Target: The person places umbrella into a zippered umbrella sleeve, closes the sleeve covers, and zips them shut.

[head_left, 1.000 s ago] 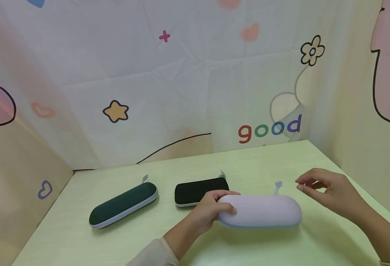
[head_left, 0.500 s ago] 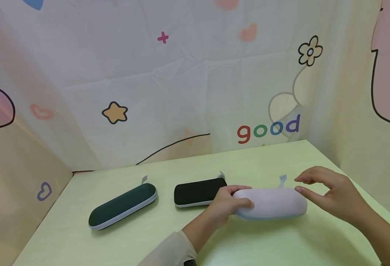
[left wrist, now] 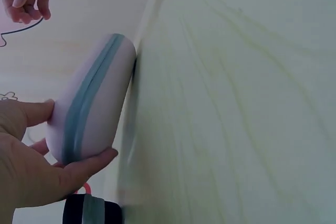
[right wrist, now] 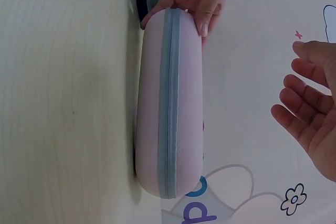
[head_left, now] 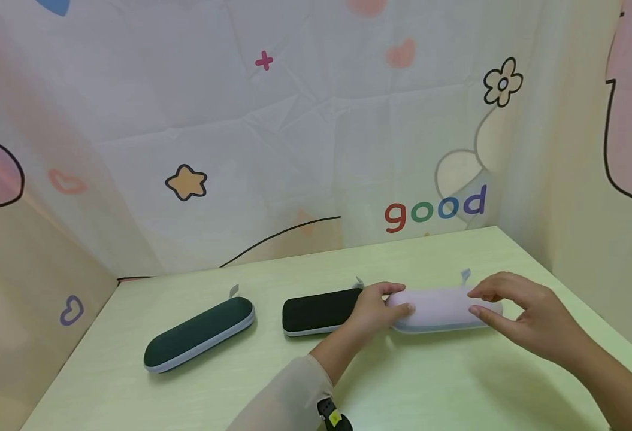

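Note:
My left hand (head_left: 372, 311) grips the left end of a long, rounded, pale pink zip case (head_left: 440, 308), thumb on the near side. A blue-grey zip band runs round the case, which is closed in the right wrist view, and a small pull tab (head_left: 465, 276) sticks up behind it. The case lies low at the tabletop. Over its right end hovers my right hand (head_left: 531, 317), fingers loosely bent with nothing between them. In the right wrist view that hand (right wrist: 315, 103) shows apart from the case.
A black zip case (head_left: 318, 311) lies just left of the pink one, partly behind my left hand. Farther left is a dark green zip case (head_left: 199, 334), set at a slant. Patterned cloth (head_left: 294, 149) stands behind the pale green table (head_left: 229, 395) and at both sides.
My left hand has carried the pink case away from me, to the right and down to the tabletop. The right hand has shifted slightly and now overlaps the case's right end in the head view.

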`<state>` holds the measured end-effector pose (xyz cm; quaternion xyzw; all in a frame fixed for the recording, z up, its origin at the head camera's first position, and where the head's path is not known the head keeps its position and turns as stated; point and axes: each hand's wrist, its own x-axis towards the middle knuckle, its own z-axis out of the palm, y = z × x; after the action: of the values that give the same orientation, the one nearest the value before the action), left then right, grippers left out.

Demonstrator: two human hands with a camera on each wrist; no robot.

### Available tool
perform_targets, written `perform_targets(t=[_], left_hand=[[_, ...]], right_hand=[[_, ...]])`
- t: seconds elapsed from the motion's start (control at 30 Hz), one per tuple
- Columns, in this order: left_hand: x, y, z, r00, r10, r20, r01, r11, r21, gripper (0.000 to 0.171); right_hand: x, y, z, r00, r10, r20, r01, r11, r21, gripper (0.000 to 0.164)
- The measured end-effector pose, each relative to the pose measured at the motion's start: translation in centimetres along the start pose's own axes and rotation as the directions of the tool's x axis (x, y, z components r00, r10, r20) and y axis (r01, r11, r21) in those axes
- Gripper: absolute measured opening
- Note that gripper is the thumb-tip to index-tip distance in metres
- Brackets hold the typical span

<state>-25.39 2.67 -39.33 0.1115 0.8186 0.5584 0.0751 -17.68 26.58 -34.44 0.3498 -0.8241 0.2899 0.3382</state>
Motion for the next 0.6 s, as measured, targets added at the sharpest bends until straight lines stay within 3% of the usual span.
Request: perform_targets(t=[0.1, 0.2, 0.3, 0.43, 0.53, 0.6], left_hand=[[0.4, -0.2, 0.1, 0.998, 0.057, -0.019, -0.053, 0.984, 0.171, 0.033], [0.5, -0.4, 0.2, 0.991, 0.135, -0.009, -0.125, 0.937, 0.325, 0.032], [0.3, -0.3, 0.2, 0.974, 0.225, 0.021, -0.208, 0.857, 0.471, 0.032], [-0.5, 0.4, 0.0, 0.941, 0.337, 0.040, -0.285, 0.723, 0.629, 0.032], [-1.2, 0.9, -0.4, 0.919, 0.392, 0.037, -0.309, 0.662, 0.683, 0.030], [-1.7, 1.2, -0.8, 0.907, 0.419, 0.044, -0.329, 0.638, 0.696, 0.028]], right_hand=[[0.1, -0.1, 0.2, 1.000, 0.001, 0.005, -0.001, 1.000, 0.006, 0.044], [0.2, -0.3, 0.3, 1.000, -0.008, 0.012, 0.008, 1.000, -0.001, 0.045], [0.3, -0.4, 0.6, 0.999, -0.008, 0.034, 0.008, 1.000, -0.010, 0.047], [0.1, -0.5, 0.9, 0.997, 0.004, 0.083, -0.003, 1.000, -0.017, 0.049], [-0.1, -0.5, 1.1, 0.993, -0.003, 0.118, 0.007, 1.000, -0.030, 0.049], [-0.1, -0.6, 1.3, 0.990, -0.003, 0.140, 0.010, 0.999, -0.047, 0.048]])
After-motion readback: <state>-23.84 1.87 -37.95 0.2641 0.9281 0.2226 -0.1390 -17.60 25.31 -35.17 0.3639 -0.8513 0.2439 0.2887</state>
